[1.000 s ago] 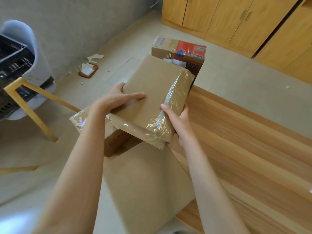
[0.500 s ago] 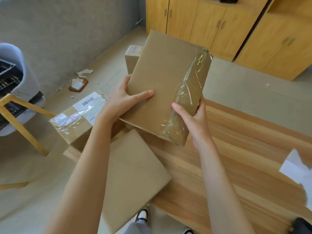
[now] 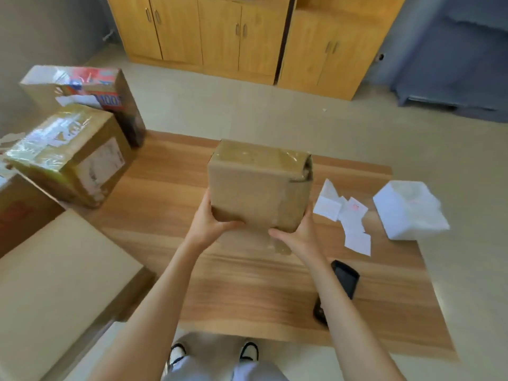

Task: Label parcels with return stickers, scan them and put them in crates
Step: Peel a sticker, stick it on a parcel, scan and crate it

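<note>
Both the left hand [image 3: 211, 220] and right hand [image 3: 298, 233] grip the brown taped cardboard parcel [image 3: 259, 185] over the wooden desk [image 3: 247, 284], white return stickers [image 3: 346, 215] lying just beside the right hand.

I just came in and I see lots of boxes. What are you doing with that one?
A person is holding a taped cardboard parcel over the wooden table, the left hand and the right hand gripping its near corners. Loose white stickers lie to its right, and a black scanner sits by the right arm. More parcels wait at the left. No sticker shows on the held parcel yet.
</note>
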A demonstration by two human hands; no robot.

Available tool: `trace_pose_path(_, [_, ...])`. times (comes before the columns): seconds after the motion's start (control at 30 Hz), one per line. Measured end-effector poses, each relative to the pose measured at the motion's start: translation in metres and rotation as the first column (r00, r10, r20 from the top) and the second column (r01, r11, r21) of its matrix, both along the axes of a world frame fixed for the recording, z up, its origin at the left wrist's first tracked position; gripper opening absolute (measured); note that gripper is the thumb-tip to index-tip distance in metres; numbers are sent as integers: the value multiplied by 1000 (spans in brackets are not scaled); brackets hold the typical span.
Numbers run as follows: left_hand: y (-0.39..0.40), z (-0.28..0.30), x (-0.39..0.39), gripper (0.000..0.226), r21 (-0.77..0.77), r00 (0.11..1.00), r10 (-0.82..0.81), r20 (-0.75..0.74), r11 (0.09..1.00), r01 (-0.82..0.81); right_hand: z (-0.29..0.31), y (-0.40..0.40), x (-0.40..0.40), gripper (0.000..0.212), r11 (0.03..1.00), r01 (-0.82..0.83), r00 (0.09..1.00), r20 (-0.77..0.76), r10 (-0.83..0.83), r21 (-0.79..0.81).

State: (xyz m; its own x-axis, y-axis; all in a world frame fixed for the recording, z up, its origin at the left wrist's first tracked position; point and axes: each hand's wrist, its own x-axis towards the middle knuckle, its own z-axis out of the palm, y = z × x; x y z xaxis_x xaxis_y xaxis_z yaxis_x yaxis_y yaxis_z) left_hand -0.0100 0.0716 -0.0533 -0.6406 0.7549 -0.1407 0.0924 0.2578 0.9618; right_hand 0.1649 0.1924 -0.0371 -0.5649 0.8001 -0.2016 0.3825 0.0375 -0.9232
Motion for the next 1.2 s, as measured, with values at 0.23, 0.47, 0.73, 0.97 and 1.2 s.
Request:
trace_pose_path(0.23, [-15, -47, 35, 90, -95, 997, 30, -74, 995, -37, -59, -14, 30, 89, 999, -6, 999, 36, 7, -38])
trace_pose_path(0.47, [-27, -39, 2, 56, -238, 988, 6, 154, 971, 31, -43, 1, 49, 91, 917, -16, 999, 20, 26, -399])
trace_pose_path(0.73, [-11, 18, -4, 37, -238, 799, 69, 597, 967, 95, -14, 12, 28, 61, 583, 126, 987, 41, -157, -803])
trace_pose_path(0.97, [-7, 24, 4, 23, -76, 748, -16, 663, 993, 88, 7, 2, 26, 21, 714, 0, 978, -150, -147, -700])
trace_pose_path(1.2, [-6, 29, -4, 89, 194, 842, -132, 523, 980, 34, 13, 1, 12, 70, 870, -70, 952, -295, -88, -489])
